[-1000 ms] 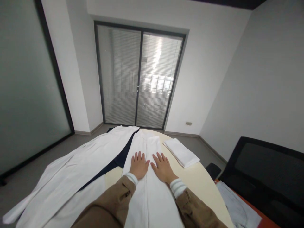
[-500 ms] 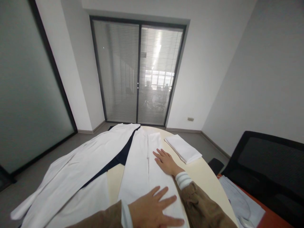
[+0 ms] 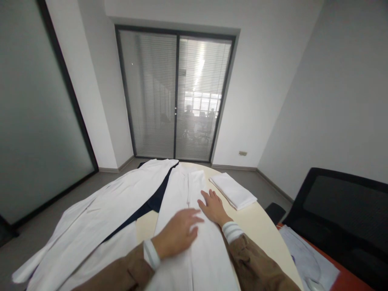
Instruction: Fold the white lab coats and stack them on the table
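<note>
A white garment with a seam down its middle lies lengthwise on the round cream table. My left hand is over the garment's middle, fingers apart and slightly blurred; whether it touches the cloth I cannot tell. Farther up, my right hand rests on the garment's right side with its fingers spread. Neither hand grips anything. Beside my right hand, a folded white cloth lies near the table's right edge.
Another white garment is spread on the left and hangs past the table edge, with dark navy cloth showing under it. A black mesh chair stands on the right, near a white sheet on a red surface.
My left hand has moved forward and to the left over the garment, from near the bottom of the view. My right hand has shifted slightly right, its fingers a little more bent.
</note>
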Available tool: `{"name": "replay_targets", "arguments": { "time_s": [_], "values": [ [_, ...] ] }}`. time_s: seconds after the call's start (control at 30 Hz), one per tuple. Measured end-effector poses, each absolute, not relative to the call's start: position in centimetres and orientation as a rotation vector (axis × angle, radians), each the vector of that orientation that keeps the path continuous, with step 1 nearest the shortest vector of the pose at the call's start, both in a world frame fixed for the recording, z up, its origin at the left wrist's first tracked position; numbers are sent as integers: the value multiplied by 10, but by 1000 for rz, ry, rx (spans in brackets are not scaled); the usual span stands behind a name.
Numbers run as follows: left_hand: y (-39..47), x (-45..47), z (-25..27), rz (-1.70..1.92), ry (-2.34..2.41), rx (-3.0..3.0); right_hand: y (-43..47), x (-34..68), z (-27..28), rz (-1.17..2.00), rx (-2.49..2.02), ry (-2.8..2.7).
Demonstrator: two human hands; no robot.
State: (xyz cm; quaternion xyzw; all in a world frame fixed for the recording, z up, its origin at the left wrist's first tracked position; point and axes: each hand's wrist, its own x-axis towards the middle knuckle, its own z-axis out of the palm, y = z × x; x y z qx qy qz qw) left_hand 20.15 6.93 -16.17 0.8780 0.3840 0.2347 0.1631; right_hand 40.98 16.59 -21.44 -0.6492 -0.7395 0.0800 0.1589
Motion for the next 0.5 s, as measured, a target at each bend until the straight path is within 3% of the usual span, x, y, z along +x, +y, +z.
{"name": "replay_targets", "arguments": {
  "time_s": [0.1, 0.17, 0.5],
  "values": [
    [121, 172, -168, 788, 1750, 2278, 171, 412, -216, 247, -1774, -2088],
    [149, 153, -180, 781, 1948, 1995, 177, 415, -217, 285, -1694, -2033],
    [188, 126, -204, 812, 1988, 1733, 226, 432, -219, 686, -1651, -1598]
  ]
}}
